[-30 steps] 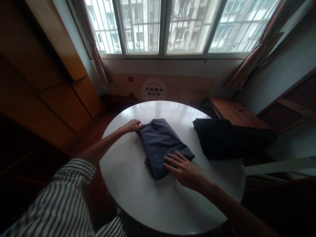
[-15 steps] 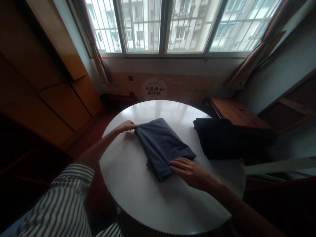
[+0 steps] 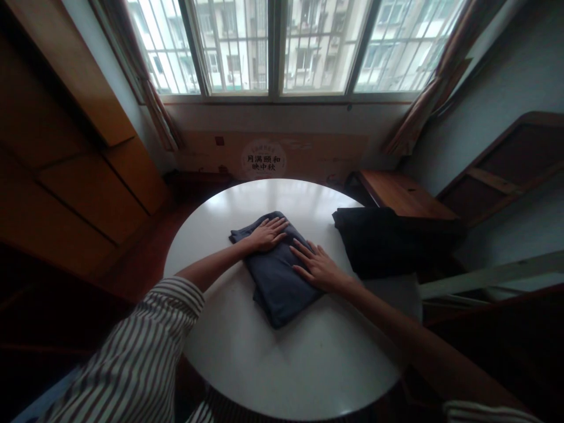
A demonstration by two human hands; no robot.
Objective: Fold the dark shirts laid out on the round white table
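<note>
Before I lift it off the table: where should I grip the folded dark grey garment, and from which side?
Likely the near end of the folded dark grey garment, approached from the person's side, sliding under it. That end is free, while the left hand and right hand press the far part flat on the white round table.

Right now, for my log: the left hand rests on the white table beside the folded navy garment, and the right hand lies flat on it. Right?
No: the head view shows the left hand on the folded navy garment, not the white table. The right hand lies flat on it, as you said.
</note>
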